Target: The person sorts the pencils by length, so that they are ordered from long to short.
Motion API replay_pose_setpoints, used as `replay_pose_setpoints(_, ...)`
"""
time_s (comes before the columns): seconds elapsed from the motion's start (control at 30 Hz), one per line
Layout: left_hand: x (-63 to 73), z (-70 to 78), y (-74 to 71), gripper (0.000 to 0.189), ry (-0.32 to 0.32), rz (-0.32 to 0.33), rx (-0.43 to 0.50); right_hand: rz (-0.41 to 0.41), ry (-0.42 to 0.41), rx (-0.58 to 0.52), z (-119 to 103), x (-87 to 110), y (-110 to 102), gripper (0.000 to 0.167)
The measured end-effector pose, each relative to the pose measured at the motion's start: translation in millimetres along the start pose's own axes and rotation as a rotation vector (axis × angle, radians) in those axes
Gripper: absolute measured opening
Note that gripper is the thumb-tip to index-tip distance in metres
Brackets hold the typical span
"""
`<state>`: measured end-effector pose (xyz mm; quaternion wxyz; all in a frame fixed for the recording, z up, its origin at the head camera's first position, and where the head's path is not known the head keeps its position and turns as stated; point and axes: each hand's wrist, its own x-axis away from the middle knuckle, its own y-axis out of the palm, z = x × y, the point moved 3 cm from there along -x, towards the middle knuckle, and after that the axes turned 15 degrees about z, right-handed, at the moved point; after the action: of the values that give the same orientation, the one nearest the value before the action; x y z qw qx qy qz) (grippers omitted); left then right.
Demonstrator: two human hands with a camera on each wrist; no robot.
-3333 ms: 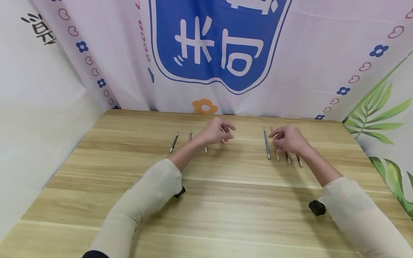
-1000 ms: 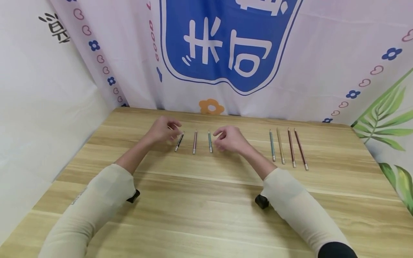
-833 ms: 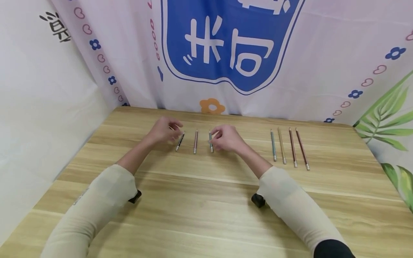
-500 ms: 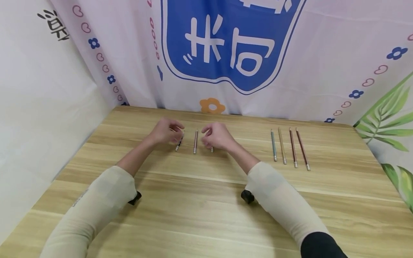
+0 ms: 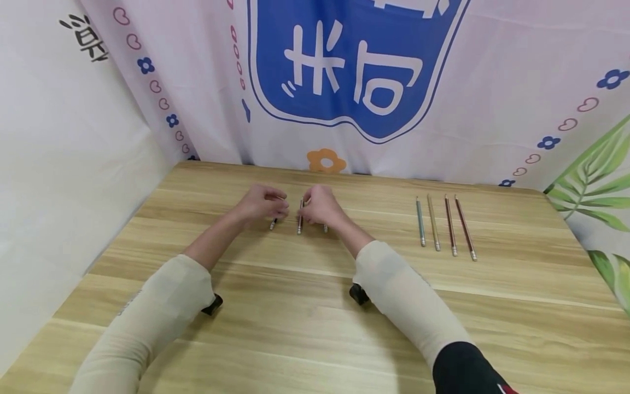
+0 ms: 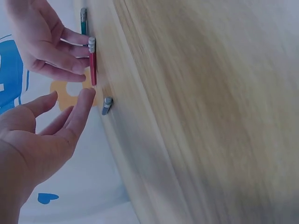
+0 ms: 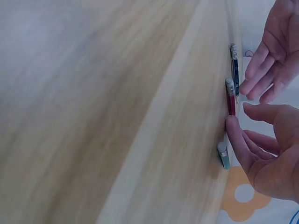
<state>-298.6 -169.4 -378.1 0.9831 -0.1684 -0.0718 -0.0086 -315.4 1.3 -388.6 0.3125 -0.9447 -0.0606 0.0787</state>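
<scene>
Three pencils with white eraser ends lie in a loose row at the back of the table. My right hand [image 5: 321,207] is over the row, fingers apart and fingertips right at the red pencil [image 5: 299,225]. Its wrist partly covers the green pencil [image 5: 325,229], which shows better in the right wrist view as a green pencil [image 7: 224,160]. My left hand [image 5: 263,203] hovers above the dark pencil [image 5: 273,224] with loosely bent fingers and nothing between them. In the left wrist view, the red pencil [image 6: 93,70] lies beside the right fingertips.
To the right lie a blue-green pencil [image 5: 420,224], a natural-wood pencil [image 5: 433,224] and two dark red pencils, the nearer of them a dark red pencil [image 5: 450,227]. A printed curtain [image 5: 206,109] hangs behind the wooden table [image 5: 295,328].
My right hand has moved left from the right-hand group, past the green pencil to the red one. The left hand went left to the dark pencil, then slightly right. The pencils stay put.
</scene>
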Motion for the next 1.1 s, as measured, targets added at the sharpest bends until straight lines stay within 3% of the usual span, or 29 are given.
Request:
replay_pose_setpoints(0.1,-1.7,-0.7,2.4,0.044,-0.035,0.000,0.008,0.004,0.004,0.038,0.3,-2.1,2.7,0.015)
replay_pose_setpoints(0.33,-1.7,-0.1,2.2,0.044,-0.083,0.014,0.016,0.018,0.030,0.107,-0.6,-5.4,9.1,0.047)
replay_pose_setpoints(0.87,-3.1,0.7,2.6,0.044,-0.091,0.028,0.034,0.034,0.107,0.189,-4.5,-4.4,9.3,0.043)
replay_pose_setpoints(1.1,-4.7,-0.2,2.2,0.044,-0.083,0.027,0.030,0.028,0.142,0.104,-4.3,-3.0,7.6,0.041)
